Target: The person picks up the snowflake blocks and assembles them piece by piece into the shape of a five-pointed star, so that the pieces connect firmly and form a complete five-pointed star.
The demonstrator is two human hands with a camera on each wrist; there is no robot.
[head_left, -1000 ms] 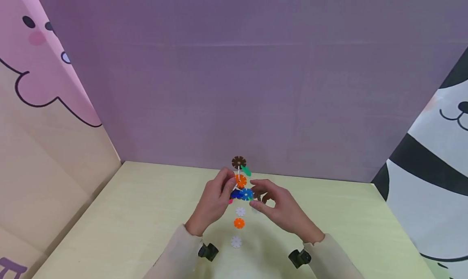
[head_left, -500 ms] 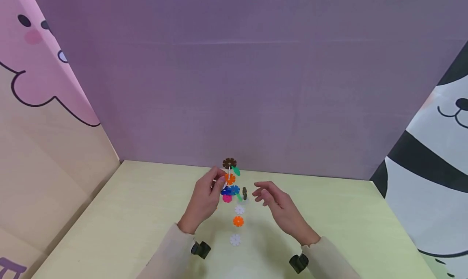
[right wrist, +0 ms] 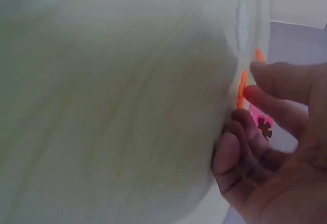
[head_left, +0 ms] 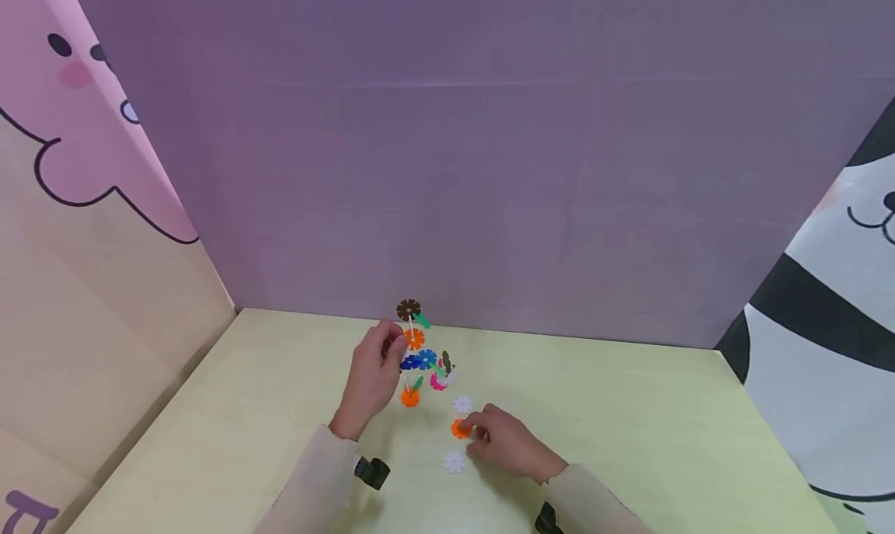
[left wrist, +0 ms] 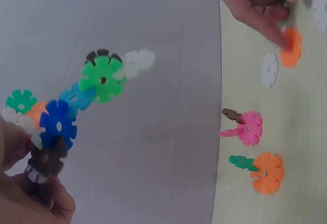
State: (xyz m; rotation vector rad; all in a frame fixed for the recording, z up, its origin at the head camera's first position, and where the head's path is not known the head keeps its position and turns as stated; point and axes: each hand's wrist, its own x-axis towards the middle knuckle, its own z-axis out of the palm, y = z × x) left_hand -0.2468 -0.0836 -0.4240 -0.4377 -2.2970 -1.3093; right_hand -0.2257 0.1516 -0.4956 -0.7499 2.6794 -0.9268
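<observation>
My left hand (head_left: 374,375) pinches a raised figure built of slotted flower-shaped plastic discs. It joins a brown disc (head_left: 409,309), an orange disc (head_left: 415,339), a dark blue disc (left wrist: 59,127), a light green disc (left wrist: 102,78) and several others. Fingers hide part of its lower middle in the left wrist view. Low over the table, my right hand (head_left: 509,443) has its index fingertip on a loose orange disc (right wrist: 241,97). The thumb stands apart from that disc in the right wrist view, while the other fingers curl in.
Loose white discs (head_left: 463,404) (head_left: 454,462) lie flat beside the orange one. Farther back stand two small joined pieces: a pink disc with brown (left wrist: 251,128) and an orange disc with green (left wrist: 267,173). A purple backdrop (head_left: 461,169) rises behind the table (head_left: 629,425).
The left hand has carried the figure leftward. My right hand has left the figure and come down and nearer to the loose orange disc, touching it. The small joined pieces now show uncovered.
</observation>
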